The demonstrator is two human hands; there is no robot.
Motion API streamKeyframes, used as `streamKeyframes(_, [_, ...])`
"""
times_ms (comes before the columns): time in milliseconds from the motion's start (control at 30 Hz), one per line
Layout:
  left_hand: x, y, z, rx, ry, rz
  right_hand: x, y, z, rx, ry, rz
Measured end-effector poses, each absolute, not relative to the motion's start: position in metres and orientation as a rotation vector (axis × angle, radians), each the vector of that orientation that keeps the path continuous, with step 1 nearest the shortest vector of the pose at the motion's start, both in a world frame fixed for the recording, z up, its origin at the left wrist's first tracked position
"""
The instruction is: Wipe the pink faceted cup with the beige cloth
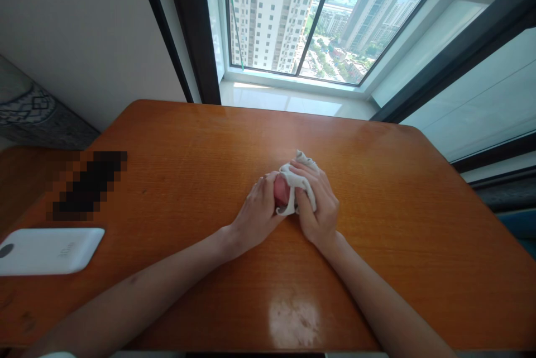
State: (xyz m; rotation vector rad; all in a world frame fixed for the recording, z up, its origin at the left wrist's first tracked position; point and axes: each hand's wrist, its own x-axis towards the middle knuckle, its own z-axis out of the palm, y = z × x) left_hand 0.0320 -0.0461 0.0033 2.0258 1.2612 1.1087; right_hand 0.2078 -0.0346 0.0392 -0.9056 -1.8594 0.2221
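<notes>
Near the middle of the orange wooden table (377, 246), my two hands meet around a round pinkish-red object (281, 190), probably an apple or a peach. A crumpled white cloth (298, 181) is wrapped over much of it, hiding its right side. My left hand (257, 210) grips the round object from the left, with the fingers curled against it. My right hand (317, 201) presses the cloth onto the object from the right. Both wrists rest close to the tabletop.
A white rectangular power bank (48, 252) lies at the table's left edge. Beyond it is a pixelated dark object (87, 186). The table's far edge stands before a large window (322, 23) overlooking high-rise buildings.
</notes>
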Motion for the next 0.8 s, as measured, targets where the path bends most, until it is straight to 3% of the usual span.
streamKeyframes(200, [0.034,-0.049,0.002,2.151,1.338,1.086,0.210,-0.022,0.038,-1.206,-1.198,0.807])
streamKeyframes(500, [0.032,-0.046,0.001,2.158,1.329,1.140,0.219,-0.003,0.019,-1.190,-0.965,1.124])
streamKeyframes(633, [0.031,-0.047,0.003,2.111,1.309,1.126,0.219,-0.008,0.018,-1.267,-1.052,0.954])
streamKeyframes(800, [0.028,-0.046,0.004,2.044,1.267,1.107,0.215,-0.030,0.030,-1.093,-1.535,0.399])
